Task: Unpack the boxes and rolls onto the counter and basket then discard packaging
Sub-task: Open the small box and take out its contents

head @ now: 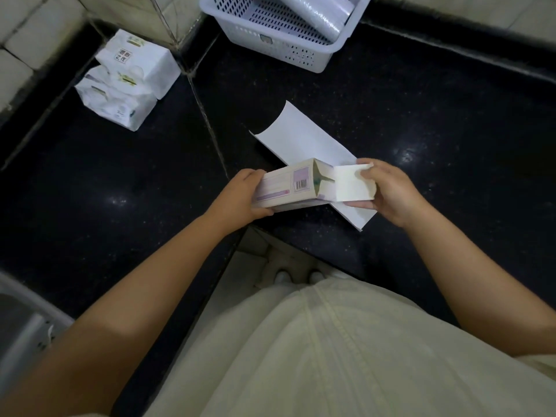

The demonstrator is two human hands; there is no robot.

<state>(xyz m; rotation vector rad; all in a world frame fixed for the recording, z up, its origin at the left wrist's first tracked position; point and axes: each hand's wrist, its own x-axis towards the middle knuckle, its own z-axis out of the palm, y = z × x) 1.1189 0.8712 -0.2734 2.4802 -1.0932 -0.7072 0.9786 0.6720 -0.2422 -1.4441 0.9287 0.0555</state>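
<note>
We grip the carton [282,188] in our left hand [245,195] at table [120,176] centre; right hand [388,194] pinches the white inner pack [352,183], half out toward 3 o'clock. Pull straight, carton steady, then set it down; basket [279,40] sits at 12 o'clock.

Looks steeply down from head height over a dark counter [120,191], close enough for both forearms to run in from the bottom edge and meet near the middle, where the left hand [240,195] and right hand [388,194] sit around a box [288,185]. Faces forward into the counter's corner, taking in a white basket [270,40] at the top edge, wrapped packs [129,76] at upper left, pale clothing filling the lower part and shoes [298,276] far below. Bends straight edges outward near the borders, wide-angle, with no second view sharing the scene.
</note>
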